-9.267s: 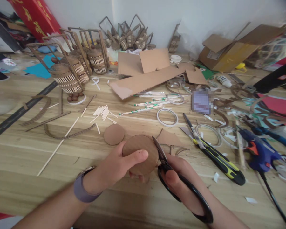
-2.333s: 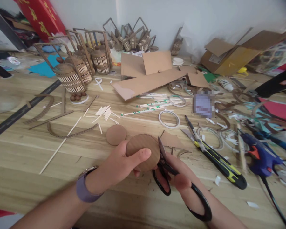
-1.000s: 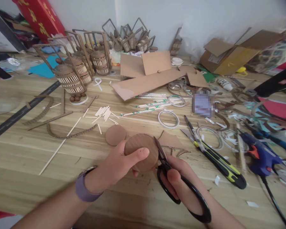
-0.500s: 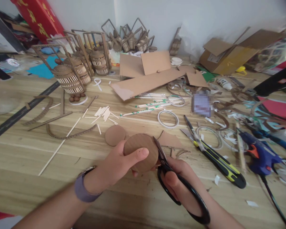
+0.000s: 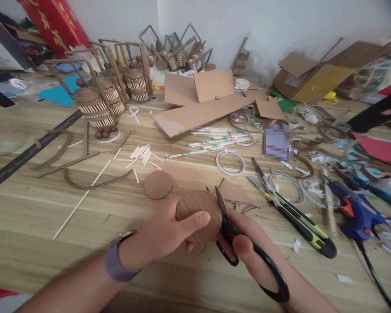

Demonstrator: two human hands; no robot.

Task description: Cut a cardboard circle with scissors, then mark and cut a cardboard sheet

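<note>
A round brown cardboard disc (image 5: 195, 204) is pinched in my left hand (image 5: 172, 228), thumb on top and fingers underneath. My right hand (image 5: 250, 243) is closed around black-handled scissors (image 5: 228, 226), whose blades lie against the disc's right edge. Just beyond my left hand, a second cardboard disc (image 5: 158, 184) lies flat on the wooden table (image 5: 84, 243). A torn cardboard scrap (image 5: 236, 191) and thin curled trimmings lie behind the scissors.
To the right are a yellow-black utility knife (image 5: 303, 226), a blue glue gun (image 5: 358, 208) and tape rings (image 5: 230, 163). Short sticks (image 5: 141, 153) and cardboard sheets (image 5: 202, 108) lie farther back. Small handled baskets (image 5: 94, 108) stand at the left; an open box (image 5: 313, 78) is back right.
Both hands have shifted slightly right and toward me, carrying the disc and scissors. The scissor handles look closer together, and the blades have moved along the disc's right edge.
</note>
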